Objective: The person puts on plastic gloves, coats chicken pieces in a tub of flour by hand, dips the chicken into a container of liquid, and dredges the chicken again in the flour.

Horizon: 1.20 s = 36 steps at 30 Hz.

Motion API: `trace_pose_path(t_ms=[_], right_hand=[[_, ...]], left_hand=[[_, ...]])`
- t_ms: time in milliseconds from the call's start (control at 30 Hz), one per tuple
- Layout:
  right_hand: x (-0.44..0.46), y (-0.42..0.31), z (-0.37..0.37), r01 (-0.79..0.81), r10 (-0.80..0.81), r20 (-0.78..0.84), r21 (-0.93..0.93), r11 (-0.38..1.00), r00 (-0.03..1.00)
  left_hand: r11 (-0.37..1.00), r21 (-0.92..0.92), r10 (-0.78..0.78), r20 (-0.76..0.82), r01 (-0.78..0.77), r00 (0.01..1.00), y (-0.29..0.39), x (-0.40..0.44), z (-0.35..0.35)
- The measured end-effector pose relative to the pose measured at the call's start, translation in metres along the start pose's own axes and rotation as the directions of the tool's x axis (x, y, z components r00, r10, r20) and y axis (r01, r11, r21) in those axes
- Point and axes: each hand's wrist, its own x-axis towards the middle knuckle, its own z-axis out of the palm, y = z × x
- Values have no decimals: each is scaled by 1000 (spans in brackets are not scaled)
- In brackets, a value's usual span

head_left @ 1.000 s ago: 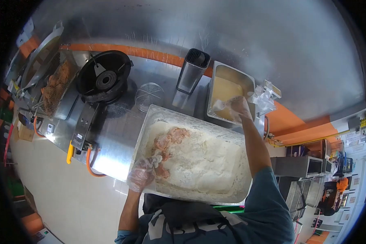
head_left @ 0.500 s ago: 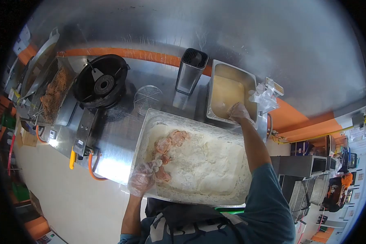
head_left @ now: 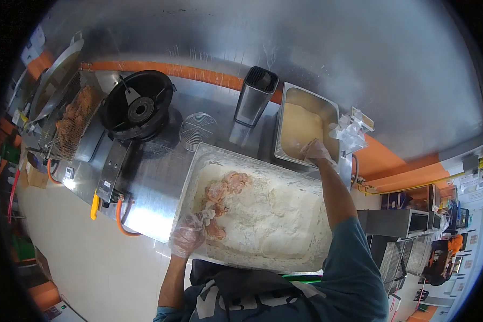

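Observation:
My left hand [head_left: 188, 234], in a clear plastic glove, is at the front left corner of a large metal tray [head_left: 255, 263] of white flour. Its fingers look bent, but the crumpled glove hides whether they grip the rim. Just beside it, several raw chicken pieces [head_left: 236, 182] lie in a row on the flour [head_left: 284, 214]. My right hand [head_left: 315, 150], also gloved, reaches into a deep metal pan [head_left: 279, 126] of pale tan liquid [head_left: 301, 122]. The fingers of that hand are down at the liquid and cannot be made out.
Behind the flour tray stand a tall metal holder [head_left: 256, 96] and a round wire rack [head_left: 197, 131]. A black round pan [head_left: 137, 104] is farther left, near a wire basket of browned fried food [head_left: 74, 115]. Crumpled clear plastic [head_left: 350, 133] lies right of the liquid pan.
The view has shifted slightly. Both hands stay in nearly the same places, left at the tray corner and right in the liquid pan.

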Motion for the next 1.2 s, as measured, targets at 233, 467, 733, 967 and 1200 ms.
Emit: trace_pose_path(t_ms=[233, 467, 733, 967, 1200], right_hand=[[17, 26, 16, -88, 373, -237, 731, 677, 897], [15, 57, -14, -83, 454, -240, 807, 585, 858], [-15, 51, -104, -330, 488, -46, 680, 655, 872], [23, 33, -27, -20, 242, -351, 533, 846, 905], [32, 28, -34, -42, 85, -81, 429, 902, 993]], left_hand=[[1000, 12, 27, -47, -26, 999, -3, -1, 4], [999, -40, 17, -64, -19, 998, -8, -4, 13], [998, -64, 18, -21, -19, 1000, -5, 0, 6], [985, -170, 10, -45, -18, 999, 9, 3, -20], [997, -30, 68, -32, -69, 997, -3, -1, -3]])
